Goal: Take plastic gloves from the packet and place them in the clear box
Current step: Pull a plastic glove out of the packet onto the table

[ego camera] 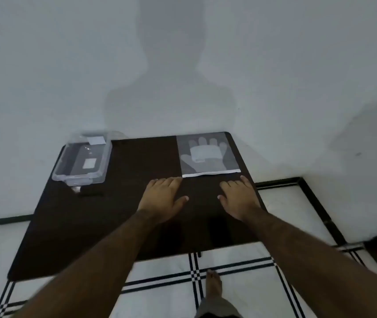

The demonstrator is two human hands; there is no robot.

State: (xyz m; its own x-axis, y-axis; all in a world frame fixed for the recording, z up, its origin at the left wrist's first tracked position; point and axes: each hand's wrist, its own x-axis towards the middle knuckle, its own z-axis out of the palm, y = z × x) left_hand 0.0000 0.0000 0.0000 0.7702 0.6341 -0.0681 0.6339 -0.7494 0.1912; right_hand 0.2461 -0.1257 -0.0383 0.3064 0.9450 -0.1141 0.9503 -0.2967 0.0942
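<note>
Both hands (202,199) flat (empty) near packet (208,154).

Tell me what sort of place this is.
Probably a plain room in a home, set up for a simple tabletop task. A small dark table stands against a bare white wall on a white tiled floor with black lines; a bare foot shows below.
</note>
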